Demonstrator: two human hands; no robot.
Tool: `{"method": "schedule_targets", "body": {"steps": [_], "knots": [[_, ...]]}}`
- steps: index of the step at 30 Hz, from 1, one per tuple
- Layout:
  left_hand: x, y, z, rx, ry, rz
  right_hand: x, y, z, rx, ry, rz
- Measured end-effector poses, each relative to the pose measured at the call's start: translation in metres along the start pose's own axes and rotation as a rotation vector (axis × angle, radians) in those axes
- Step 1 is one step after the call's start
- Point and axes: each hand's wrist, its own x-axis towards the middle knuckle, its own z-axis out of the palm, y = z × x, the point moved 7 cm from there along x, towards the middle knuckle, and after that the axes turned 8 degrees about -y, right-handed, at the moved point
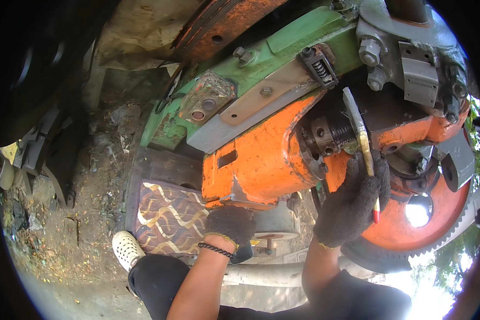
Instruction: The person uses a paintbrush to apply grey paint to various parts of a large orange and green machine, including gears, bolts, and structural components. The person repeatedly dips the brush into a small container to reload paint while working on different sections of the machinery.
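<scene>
My right hand [352, 200], in a dark knit glove, is closed round a slim paintbrush [364, 143]. The brush stands nearly upright, its worn greyish end up beside a dark threaded screw [342, 133] and its red-tipped handle end down. My left hand [229, 226], gloved alike, rests against the lower edge of an orange-painted metal casting [256, 165]; its fingers are hidden from me. Above the casting runs a green machine frame [298, 40] with a grey steel bar [250, 112] bolted along it.
At the right stands a large orange toothed wheel [432, 213], below a grey bolted bracket [418, 74]. A patterned cushion [168, 218] lies left of my left arm. My shoe [127, 249] is on littered ground. Dark metal parts [42, 144] stand at the far left.
</scene>
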Motion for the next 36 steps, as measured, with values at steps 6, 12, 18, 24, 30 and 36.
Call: {"method": "schedule_targets", "body": {"steps": [6,12,18,24,30,36], "knots": [[-0.007,0.002,-0.012,-0.057,0.047,-0.033,0.012,-0.028,0.004,-0.832,0.062,-0.358],[-0.014,0.014,-0.015,-0.069,0.005,-0.011,0.0,-0.049,0.011,-0.488,0.086,-0.292],[-0.017,0.007,-0.017,-0.081,0.056,0.001,-0.011,-0.014,0.009,0.081,0.108,-0.07],[-0.021,0.006,-0.021,-0.063,0.027,-0.044,-0.004,-0.01,0.019,0.359,0.234,-0.05],[-0.017,0.015,-0.016,-0.053,0.016,0.015,-0.031,-0.009,0.028,0.548,0.134,0.115],[-0.025,0.018,-0.024,-0.002,-0.015,-0.005,-0.041,-0.007,0.024,0.54,0.064,0.176]]}}
